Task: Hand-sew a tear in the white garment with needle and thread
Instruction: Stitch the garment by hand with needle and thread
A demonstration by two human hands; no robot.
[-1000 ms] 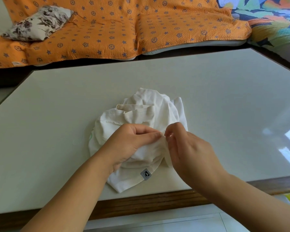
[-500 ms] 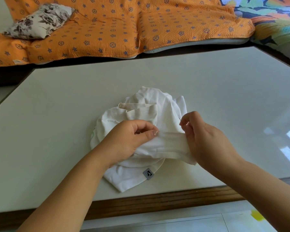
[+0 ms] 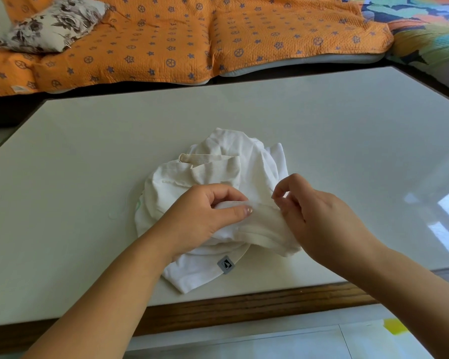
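A crumpled white garment [image 3: 226, 161] with a small grey label [image 3: 226, 264] lies in the middle of the table. My left hand [image 3: 205, 216] pinches a raised fold of the cloth between thumb and fingers. My right hand [image 3: 314, 216] is just right of that fold, its thumb and forefinger pinched together at the cloth's edge. The needle and thread between them are too thin to make out here.
The white table [image 3: 322, 130] has a wooden front edge [image 3: 244, 304] close to me. Behind it lies an orange patterned cushion cover [image 3: 192, 40] with a floral pillow [image 3: 55, 24] at the far left. A colourful fabric [image 3: 425, 27] sits at the back right.
My right hand drew away from my left thumb to the right and up, with a thin needle showing at its fingertips, then came slightly back down to the fold. My left hand kept its pinch.
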